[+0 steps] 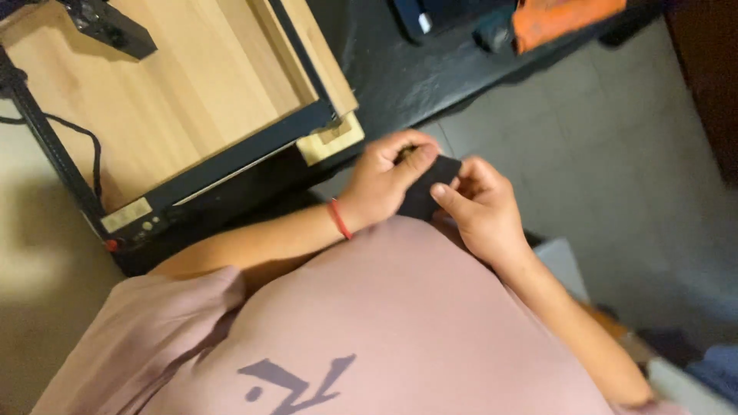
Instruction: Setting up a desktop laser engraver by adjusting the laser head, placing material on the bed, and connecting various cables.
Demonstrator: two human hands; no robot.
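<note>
Both of our hands meet in front of our chest: our left hand (384, 180) and right hand (477, 204) pinch a small flat black piece (429, 188) between fingers and thumbs. It sits just above our pink shirt (384, 323), near the wooden board (169, 92) in its dark frame (238, 157).

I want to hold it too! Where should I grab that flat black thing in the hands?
Probably the flat black piece's free lower edge, coming from below: the left hand and right hand already cover its top and right side. Pinch its flat faces.
</note>
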